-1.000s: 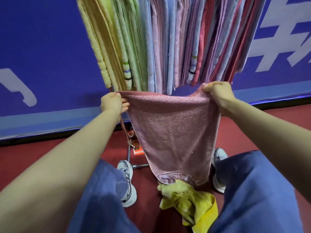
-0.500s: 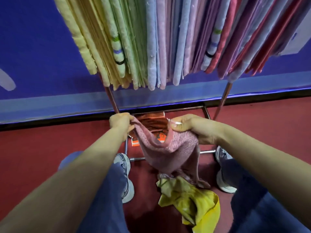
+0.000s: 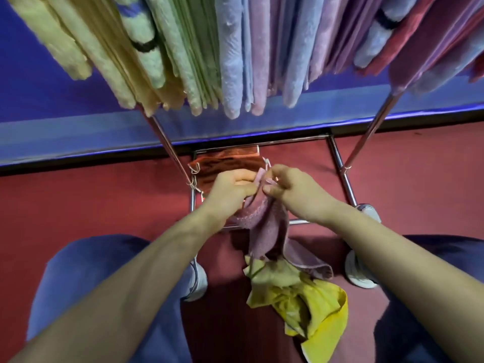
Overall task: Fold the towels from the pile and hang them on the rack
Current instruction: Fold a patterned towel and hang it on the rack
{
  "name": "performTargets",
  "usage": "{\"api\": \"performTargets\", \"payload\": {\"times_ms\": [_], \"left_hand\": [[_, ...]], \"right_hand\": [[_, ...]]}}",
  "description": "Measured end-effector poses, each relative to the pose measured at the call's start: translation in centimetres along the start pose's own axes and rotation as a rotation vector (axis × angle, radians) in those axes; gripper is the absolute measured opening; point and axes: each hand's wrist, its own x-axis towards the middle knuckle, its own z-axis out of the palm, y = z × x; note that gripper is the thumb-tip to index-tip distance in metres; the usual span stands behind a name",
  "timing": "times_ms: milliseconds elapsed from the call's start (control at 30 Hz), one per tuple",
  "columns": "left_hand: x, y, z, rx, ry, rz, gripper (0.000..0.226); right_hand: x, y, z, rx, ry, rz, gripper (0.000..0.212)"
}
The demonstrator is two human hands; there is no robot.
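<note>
Now, our left hand [image 3: 230, 188]: fingers curled, pinching the pink towel [image 3: 264, 229] at its top edge.
Our right hand [image 3: 293, 195]: thumb and fingers pinch the same edge, just beside the left.
Pink towel: hangs bunched from our hands, lower end touching the yellow towel [image 3: 301, 302] on the red floor [image 3: 78, 205].
Rack [image 3: 167, 146]: before us, crowded with hung towels [image 3: 231, 61].

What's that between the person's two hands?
A pink towel. In the head view, the left hand and right hand pinch its bunched top edge; the rest hangs below.
</note>
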Motion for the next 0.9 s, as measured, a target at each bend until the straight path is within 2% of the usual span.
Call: {"api": "performTargets", "payload": {"times_ms": [67,333,467,600,767,833,900], "left_hand": [[-0.1,0.1,0.3,0.0,-0.005,0.016,0.031],[-0.4,0.3,0.5,-0.03,0.011,0.013,0.031],[-0.5,0.4,0.5,-0.027,-0.002,0.04,0.029],[-0.5,0.4,0.4,0.017,-0.023,0.081,0.02],[-0.6,0.6,0.3,0.094,-0.093,0.082,0.033],[-0.3,0.1,0.0,0.3,-0.094,0.088,0.023],[0.0,-0.4,-0.5,0.773,-0.069,0.115,0.015]], "right_hand": [[0.3,-0.1,-0.4,-0.008,0.052,0.001,0.013],[0.9,0.3,-0.8,0.211,0.198,0.135,0.022],[1.0,0.5,-1.1,0.277,0.182,0.165,0.031],[0.9,0.5,-1.1,0.288,0.144,0.145,0.024],[1.0,0.6,-1.4,0.255,0.133,0.138,0.022],[1.1,0.6,-1.7,0.246,0.166,0.147,0.02],[1.3,0.6,-2.5,0.23,0.228,0.162,0.019]]}}
